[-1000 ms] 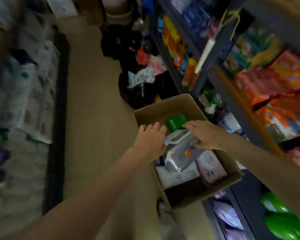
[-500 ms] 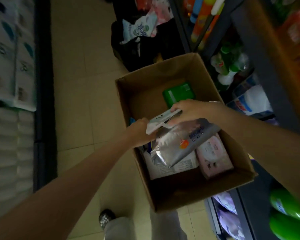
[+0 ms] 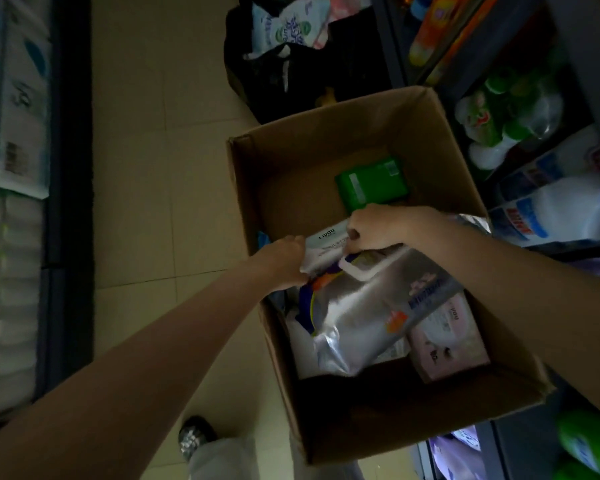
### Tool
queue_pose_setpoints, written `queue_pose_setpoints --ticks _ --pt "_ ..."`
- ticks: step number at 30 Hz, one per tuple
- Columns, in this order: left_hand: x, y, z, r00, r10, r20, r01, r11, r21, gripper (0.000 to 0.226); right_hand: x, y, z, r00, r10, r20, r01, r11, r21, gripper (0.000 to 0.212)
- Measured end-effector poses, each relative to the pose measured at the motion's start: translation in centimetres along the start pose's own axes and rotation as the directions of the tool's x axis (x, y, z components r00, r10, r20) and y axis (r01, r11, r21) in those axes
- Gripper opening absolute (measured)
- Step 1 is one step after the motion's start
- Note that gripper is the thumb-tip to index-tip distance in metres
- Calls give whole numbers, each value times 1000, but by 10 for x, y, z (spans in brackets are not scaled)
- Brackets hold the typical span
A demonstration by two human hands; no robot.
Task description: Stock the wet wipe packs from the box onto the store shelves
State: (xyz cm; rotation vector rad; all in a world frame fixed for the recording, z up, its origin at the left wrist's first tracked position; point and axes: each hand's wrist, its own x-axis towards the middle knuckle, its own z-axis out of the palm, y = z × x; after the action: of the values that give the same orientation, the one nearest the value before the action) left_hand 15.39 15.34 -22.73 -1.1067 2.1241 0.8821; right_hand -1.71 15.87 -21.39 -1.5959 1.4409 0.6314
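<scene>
An open cardboard box (image 3: 440, 133) stands on the floor beside the shelves. Inside lie a green wipe pack (image 3: 371, 183) at the far end, a large silvery pack (image 3: 368, 313), a pink pack (image 3: 447, 337) at the right and white packs beneath. My left hand (image 3: 286, 261) grips the left end of a white wet wipe pack (image 3: 326, 242) over the box. My right hand (image 3: 378, 228) grips the same pack's right end, fingers curled over it. The silvery pack hangs just under both hands.
Store shelves (image 3: 520, 84) with bottles and coloured packs run along the right. A black bag (image 3: 291, 71) of goods sits beyond the box. Stacked tissue packs (image 3: 11, 98) line the left. My shoe (image 3: 194, 434) is on the tiled floor near the box.
Both hands went from resting on the packs to gripping the white pack and lifting its ends. The view has tipped down, closer to the box.
</scene>
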Motion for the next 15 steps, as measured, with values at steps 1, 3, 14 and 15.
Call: queue_pose_setpoints --ticks 1,3,14,15 --pt "1 -1 1 1000 -3 21 2 1000 6 72 -5 -2 -3 999 -19 28 20 999 -32 29" --pt "3 -3 3 999 -6 48 6 1000 11 81 -15 -4 -6 989 -30 144 35 999 -31 28" --pt "54 5 16 965 -131 226 106 988 116 123 42 2 11 989 -131 71 149 884 -444 110" --pt "60 3 16 957 -137 256 110 987 115 125 51 4 13 987 -102 126 148 886 -440 115"
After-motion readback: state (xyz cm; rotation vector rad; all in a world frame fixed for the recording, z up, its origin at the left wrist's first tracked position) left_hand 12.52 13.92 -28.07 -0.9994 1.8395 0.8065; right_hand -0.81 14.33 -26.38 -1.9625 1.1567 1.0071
